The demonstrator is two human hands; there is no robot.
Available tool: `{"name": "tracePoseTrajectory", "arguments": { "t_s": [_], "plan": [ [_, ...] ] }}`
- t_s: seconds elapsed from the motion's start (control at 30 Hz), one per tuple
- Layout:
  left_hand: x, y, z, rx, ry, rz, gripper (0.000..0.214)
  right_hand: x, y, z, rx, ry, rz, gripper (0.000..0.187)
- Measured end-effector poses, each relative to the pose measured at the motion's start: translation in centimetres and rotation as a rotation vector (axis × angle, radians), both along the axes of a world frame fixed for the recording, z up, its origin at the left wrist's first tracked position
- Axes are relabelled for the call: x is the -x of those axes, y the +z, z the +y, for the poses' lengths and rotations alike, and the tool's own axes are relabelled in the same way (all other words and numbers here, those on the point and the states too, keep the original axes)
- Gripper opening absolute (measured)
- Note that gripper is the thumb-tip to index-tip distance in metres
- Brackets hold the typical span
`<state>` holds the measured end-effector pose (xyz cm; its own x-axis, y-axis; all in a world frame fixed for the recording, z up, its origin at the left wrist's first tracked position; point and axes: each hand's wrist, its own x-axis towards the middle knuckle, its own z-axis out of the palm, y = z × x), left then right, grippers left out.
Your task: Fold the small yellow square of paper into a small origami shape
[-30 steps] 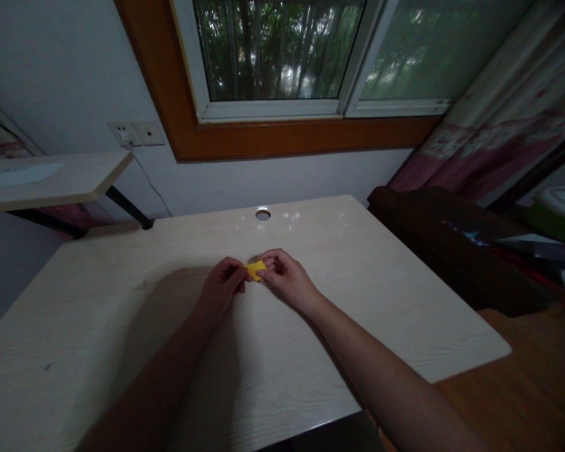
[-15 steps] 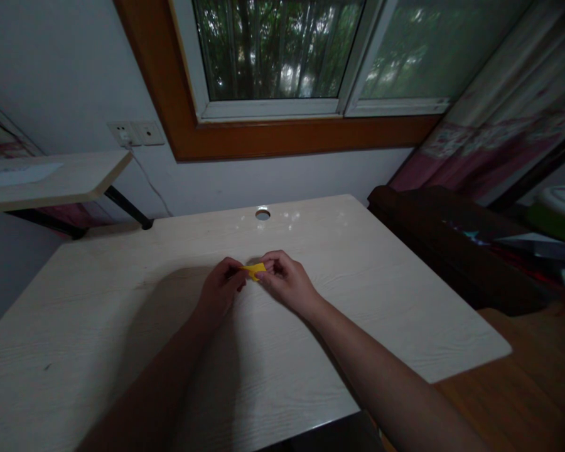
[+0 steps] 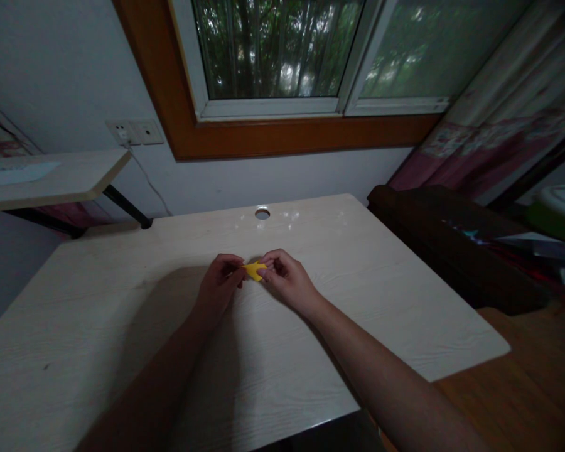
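Observation:
A small piece of yellow paper [image 3: 254, 271], folded into an angular shape, is held between my two hands over the desk. My left hand [image 3: 219, 282] pinches its left end between thumb and fingers. On the other side, my right hand [image 3: 285, 276] grips the right end, its thumb lying on the near face. My fingertips cover both ends of the paper, so its full shape is hidden. Beneath them is the pale wood-grain desk [image 3: 358, 301].
A round cable hole [image 3: 262, 214] opens near the desk's back edge. At left a raised shelf [image 3: 75, 179] on black legs carries a paper sheet. Behind stand the wall socket [image 3: 134, 132] and window [image 3: 282, 56]. Dark wooden furniture [image 3: 428, 232] borders the right.
The yellow paper has turned between my fingers and now shows more of its face, with a pointed upper edge. My left hand has shifted slightly to the left and up.

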<state>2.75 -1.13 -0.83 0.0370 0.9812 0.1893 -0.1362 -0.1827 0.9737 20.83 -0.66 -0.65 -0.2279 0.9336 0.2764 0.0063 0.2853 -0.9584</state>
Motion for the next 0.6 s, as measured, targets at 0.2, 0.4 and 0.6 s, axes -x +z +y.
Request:
{"name": "tracePoseTrajectory", "arguments": {
  "t_s": [0.2, 0.4, 0.6],
  "plan": [
    [0.05, 0.88, -0.24, -0.059, 0.012, 0.115, 0.011, 0.05, -0.19, 0.21, 0.014, 0.024, 0.061, 0.023],
    [0.13, 0.51, -0.17, -0.058, 0.049, 0.030, 0.015, 0.02, -0.14, 0.30, -0.014, 0.040, 0.096, 0.022],
    [0.01, 0.56, -0.34, -0.065, 0.033, -0.057, 0.019, -0.26, 0.13, 0.03, -0.065, 0.056, 0.023, 0.020]
  ]
}}
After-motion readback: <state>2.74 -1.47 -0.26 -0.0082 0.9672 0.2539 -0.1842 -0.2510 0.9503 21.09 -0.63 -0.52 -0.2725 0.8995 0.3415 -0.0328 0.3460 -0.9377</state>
